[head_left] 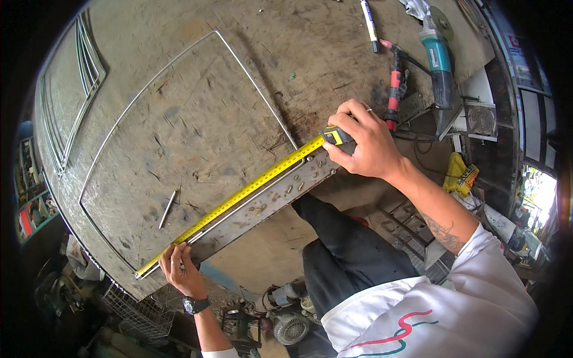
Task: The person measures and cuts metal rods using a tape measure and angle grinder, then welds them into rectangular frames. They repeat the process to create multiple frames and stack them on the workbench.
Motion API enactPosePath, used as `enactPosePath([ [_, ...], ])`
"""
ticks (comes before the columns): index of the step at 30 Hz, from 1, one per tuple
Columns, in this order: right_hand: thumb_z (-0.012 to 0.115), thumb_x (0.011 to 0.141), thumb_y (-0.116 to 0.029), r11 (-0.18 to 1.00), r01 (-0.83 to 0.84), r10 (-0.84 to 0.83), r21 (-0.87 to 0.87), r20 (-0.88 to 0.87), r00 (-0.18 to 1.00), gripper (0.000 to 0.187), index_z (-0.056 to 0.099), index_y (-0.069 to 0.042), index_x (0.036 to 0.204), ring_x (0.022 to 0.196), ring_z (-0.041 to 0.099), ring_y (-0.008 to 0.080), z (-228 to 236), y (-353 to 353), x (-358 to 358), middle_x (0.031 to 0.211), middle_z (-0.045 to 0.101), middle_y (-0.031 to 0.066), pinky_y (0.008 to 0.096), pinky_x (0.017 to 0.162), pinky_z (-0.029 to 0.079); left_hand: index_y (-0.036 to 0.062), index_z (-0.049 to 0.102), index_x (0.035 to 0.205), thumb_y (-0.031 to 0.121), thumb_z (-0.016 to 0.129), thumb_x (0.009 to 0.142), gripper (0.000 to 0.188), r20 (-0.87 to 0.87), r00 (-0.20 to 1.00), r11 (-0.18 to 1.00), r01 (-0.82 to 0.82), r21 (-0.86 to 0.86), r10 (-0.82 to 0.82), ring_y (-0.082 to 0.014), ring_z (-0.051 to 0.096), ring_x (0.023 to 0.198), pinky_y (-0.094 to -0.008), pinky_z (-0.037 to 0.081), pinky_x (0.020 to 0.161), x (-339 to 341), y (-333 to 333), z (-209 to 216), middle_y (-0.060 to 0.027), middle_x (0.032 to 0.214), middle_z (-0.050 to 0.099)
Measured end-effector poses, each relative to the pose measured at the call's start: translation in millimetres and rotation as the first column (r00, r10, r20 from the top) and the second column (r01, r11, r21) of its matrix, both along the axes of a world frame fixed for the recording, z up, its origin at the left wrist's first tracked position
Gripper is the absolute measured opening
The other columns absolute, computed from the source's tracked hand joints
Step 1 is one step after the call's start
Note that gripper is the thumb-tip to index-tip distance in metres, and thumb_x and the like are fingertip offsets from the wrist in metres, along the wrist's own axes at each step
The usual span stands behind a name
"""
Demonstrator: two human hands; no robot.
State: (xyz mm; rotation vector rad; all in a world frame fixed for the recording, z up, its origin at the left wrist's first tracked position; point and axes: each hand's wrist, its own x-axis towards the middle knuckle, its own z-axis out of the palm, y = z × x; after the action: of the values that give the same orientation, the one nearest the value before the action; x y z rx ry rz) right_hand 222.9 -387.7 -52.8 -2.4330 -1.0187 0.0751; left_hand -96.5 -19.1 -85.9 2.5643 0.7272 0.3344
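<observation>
A tape measure (pixel 335 136) with a dark case sits in my right hand (pixel 367 143), the fingers wrapped round it. Its yellow blade (pixel 250 188) runs out down and left along the table's near edge. Close to the blade's far left end, my left hand (pixel 181 271) pinches it against the edge. Beside the blade lies one side of a thin metal rod frame (pixel 140 92), bent into a large four-sided shape with one curved side. A flat grey metal strip (pixel 268 200) with several small metal bits on it lies between the blade and me.
A short metal rod (pixel 168 209) lies inside the frame. Several bent rods (pixel 83 89) are bunched at the far left. On the right are a marker (pixel 370 27), a red-and-black welding torch (pixel 395 86) and a teal angle grinder (pixel 439 59). A wire basket (pixel 138 310) stands below the table.
</observation>
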Motion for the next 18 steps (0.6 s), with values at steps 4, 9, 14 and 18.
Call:
enactPosePath([
  [4,0.082,0.08,-0.023,1.0,-0.013,0.013,-0.011,-0.008,1.0,0.034,0.067,-0.007,0.105,0.095,0.064,0.0304,1.9,2.0,1.7,0.105,0.058,0.0092,0.0423,0.082,0.055,0.0022,0.078,0.101,0.003,0.081,0.088,0.014,-0.021,1.0,1.0,-0.022,-0.016,0.021,-0.0311,0.065,0.101,-0.044,0.052,0.09,1.3,0.4,1.1,-0.0125,0.105,0.071],
  [9,0.082,0.08,-0.023,1.0,-0.02,0.019,-0.016,-0.031,0.999,0.034,0.066,-0.007,0.105,0.095,0.064,0.0307,3.0,2.1,2.8,0.104,0.058,0.0095,0.0423,0.082,0.055,0.0031,0.079,0.102,0.004,0.08,0.089,0.013,0.007,1.0,1.0,0.006,-0.011,-0.006,-0.0311,0.065,0.101,-0.0435,0.053,0.089,-0.2,2.9,-1.3,-0.0123,0.105,0.071],
  [14,0.082,0.08,-0.024,0.999,-0.023,0.023,-0.025,-0.02,1.0,0.034,0.065,-0.007,0.105,0.095,0.064,0.0307,4.4,2.0,3.5,0.104,0.058,0.0094,0.0425,0.082,0.055,0.0013,0.079,0.104,0.003,0.079,0.09,0.014,-0.023,0.999,0.999,0.028,-0.028,-0.029,-0.0289,0.067,0.102,-0.0417,0.052,0.092,-2.2,5.3,0.7,-0.0127,0.106,0.071],
  [18,0.082,0.08,-0.025,1.0,-0.013,0.013,-0.014,-0.022,1.0,0.035,0.065,-0.007,0.104,0.095,0.064,0.0307,2.5,0.4,2.6,0.104,0.058,0.0093,0.0429,0.082,0.055,0.0038,0.079,0.101,0.003,0.081,0.086,0.015,-0.003,0.999,0.998,0.047,-0.043,-0.047,-0.0296,0.066,0.099,-0.0425,0.053,0.088,1.4,7.4,2.4,-0.0116,0.103,0.071],
])
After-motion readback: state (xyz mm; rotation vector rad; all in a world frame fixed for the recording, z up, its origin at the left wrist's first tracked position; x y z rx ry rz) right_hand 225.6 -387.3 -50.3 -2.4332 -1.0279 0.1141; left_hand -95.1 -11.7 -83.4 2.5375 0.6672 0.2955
